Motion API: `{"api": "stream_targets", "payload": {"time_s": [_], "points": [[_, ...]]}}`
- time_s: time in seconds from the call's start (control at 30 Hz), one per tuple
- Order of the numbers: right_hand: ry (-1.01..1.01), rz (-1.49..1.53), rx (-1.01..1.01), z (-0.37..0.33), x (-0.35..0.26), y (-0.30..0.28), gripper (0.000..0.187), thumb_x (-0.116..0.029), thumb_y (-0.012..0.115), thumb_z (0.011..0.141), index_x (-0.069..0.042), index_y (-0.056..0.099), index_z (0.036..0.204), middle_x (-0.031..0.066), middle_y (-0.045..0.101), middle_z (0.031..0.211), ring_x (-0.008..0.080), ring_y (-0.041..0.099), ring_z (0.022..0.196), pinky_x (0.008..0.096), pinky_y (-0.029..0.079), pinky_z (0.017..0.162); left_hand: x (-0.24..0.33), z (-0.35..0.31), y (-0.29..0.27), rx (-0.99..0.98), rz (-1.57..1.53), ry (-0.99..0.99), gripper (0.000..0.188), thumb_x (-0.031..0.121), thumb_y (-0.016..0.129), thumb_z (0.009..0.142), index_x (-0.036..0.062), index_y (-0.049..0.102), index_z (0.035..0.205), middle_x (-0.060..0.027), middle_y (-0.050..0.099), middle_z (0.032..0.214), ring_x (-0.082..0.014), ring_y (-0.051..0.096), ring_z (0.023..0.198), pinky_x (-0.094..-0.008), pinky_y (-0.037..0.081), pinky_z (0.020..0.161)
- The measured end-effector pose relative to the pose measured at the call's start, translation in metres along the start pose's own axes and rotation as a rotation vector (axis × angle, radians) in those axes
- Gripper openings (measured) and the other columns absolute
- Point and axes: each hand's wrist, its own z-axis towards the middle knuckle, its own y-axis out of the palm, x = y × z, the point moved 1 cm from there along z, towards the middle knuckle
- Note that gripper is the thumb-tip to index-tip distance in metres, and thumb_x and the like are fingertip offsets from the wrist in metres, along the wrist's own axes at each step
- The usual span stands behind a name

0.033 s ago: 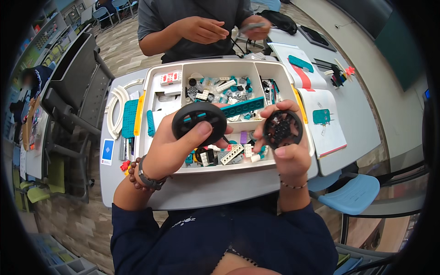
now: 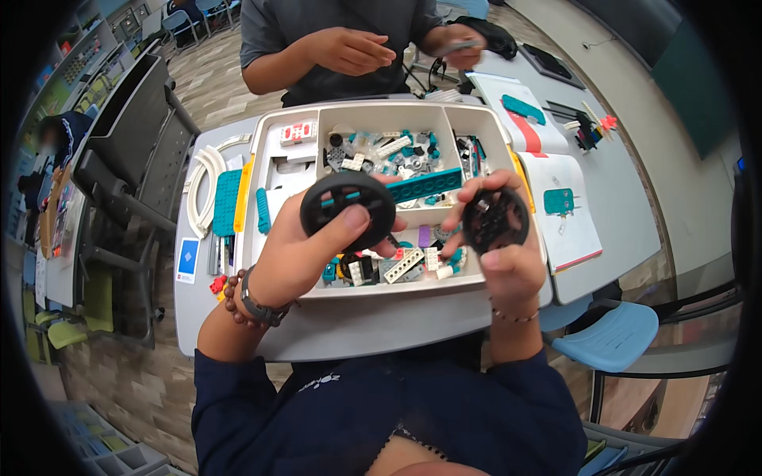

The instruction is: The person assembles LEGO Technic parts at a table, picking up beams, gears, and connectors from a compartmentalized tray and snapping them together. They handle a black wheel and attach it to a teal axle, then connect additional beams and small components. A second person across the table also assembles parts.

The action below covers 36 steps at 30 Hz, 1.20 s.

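Observation:
My left hand (image 2: 290,250) grips a large black wheel (image 2: 381,208), thumb across its face and fingers behind. A long teal studded beam (image 2: 429,185) sticks out rightward from behind this wheel; whether they are joined is hidden. My right hand (image 2: 516,274) pinches a second black wheel (image 2: 496,220), spoked and tilted, between thumb and fingers. Both wheels are held apart above a white sorting tray (image 2: 365,292). Loose building bricks lie in its compartments, among them a white beam with holes (image 2: 404,266) and a purple brick (image 2: 424,236).
A teal plate (image 2: 227,202) and white curved pieces (image 2: 205,190) lie left of the tray. An open instruction booklet (image 2: 573,238) is at right, with a small brick model (image 2: 587,135) beyond. Across the table, another person's hand (image 2: 353,51) hovers; their other hand holds something flat.
Both hands have shifted slightly to the right with their wheels, and the right wheel has tilted a little. The other person's hand with the flat object has moved slightly right.

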Motion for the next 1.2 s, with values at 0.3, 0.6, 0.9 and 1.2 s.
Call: {"api": "stream_targets", "payload": {"time_s": [0.3, 0.6, 0.9, 1.2], "points": [[0.238, -0.398, -0.279, 0.037, -0.022, 0.004, 0.057, -0.021, 0.07, 0.064, -0.007, 0.042, 0.112, 0.0047, 0.042, 0.094, 0.0117, 0.044, 0.081, 0.0229, 0.038, 0.073, 0.0, 0.002, -0.004, -0.008, 0.0, -0.029, 0.038, 0.033, 0.051, 0.091, -0.0002, 0.051, 0.109, -0.0101, 0.06, 0.097, -0.0157, 0.061, 0.087, -0.0274, 0.049, 0.078], [-0.248, -0.757, -0.5, 0.039, -0.045, 0.003, 0.025, -0.021, 0.073, 0.069, -0.006, 0.058, 0.084, 0.0043, 0.051, 0.078, 0.0172, 0.048, 0.076, 0.0263, 0.036, 0.07, 0.013, -0.002, 0.003, -0.006, 0.09, -0.049, 0.028, 0.017, 0.063, 0.084, -0.0009, 0.058, 0.105, -0.0075, 0.062, 0.093, -0.0121, 0.059, 0.085, -0.0259, 0.047, 0.077], [-0.121, -1.125, -0.614, 0.031, -0.047, 0.008, 0.011, -0.016, 0.066, 0.074, -0.005, 0.062, 0.074, 0.007, 0.049, 0.068, 0.023, 0.051, 0.063, 0.0314, 0.039, 0.057, 0.003, 0.003, 0.006, -0.158, 0.341, -0.02, 0.026, 0.014, 0.062, 0.085, -0.0001, 0.058, 0.106, -0.0071, 0.063, 0.092, -0.0112, 0.06, 0.082, -0.0259, 0.047, 0.075], [-0.146, -1.117, -0.7, 0.037, -0.044, 0.002, 0.013, -0.018, 0.063, 0.076, -0.006, 0.059, 0.072, 0.0065, 0.05, 0.068, 0.0247, 0.051, 0.066, 0.0337, 0.04, 0.058, 0.002, 0.005, 0.005, -0.211, 0.16, -0.178, 0.028, 0.018, 0.059, 0.087, -0.0017, 0.057, 0.107, -0.0087, 0.063, 0.09, -0.0133, 0.062, 0.079, -0.026, 0.048, 0.073]]}}
